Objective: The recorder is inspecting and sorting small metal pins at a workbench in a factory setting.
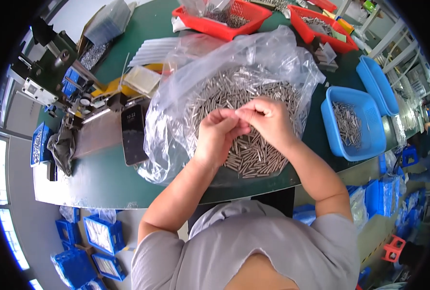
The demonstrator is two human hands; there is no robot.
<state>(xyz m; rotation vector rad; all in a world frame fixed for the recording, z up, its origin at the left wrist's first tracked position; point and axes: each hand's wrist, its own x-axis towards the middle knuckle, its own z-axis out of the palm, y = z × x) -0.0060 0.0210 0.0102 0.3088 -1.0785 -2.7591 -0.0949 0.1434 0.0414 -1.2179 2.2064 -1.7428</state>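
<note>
A broad heap of small metal pins (pixel 258 157) is spread over a clear plastic bag (pixel 169 108) on the green table. Above the heap my left hand (pixel 218 133) and my right hand (pixel 269 121) meet at the fingertips. Both hands are closed in a pinch, thumbs against fingers. Whatever lies between the fingertips is too small and too hidden to make out.
Right of the heap stands a blue basket (pixel 355 152) with more pins, beside another blue basket (pixel 376 79). Red baskets (pixel 229 33) sit at the back. A phone (pixel 133 135) lies left of the bag, near a metal fixture (pixel 87 104).
</note>
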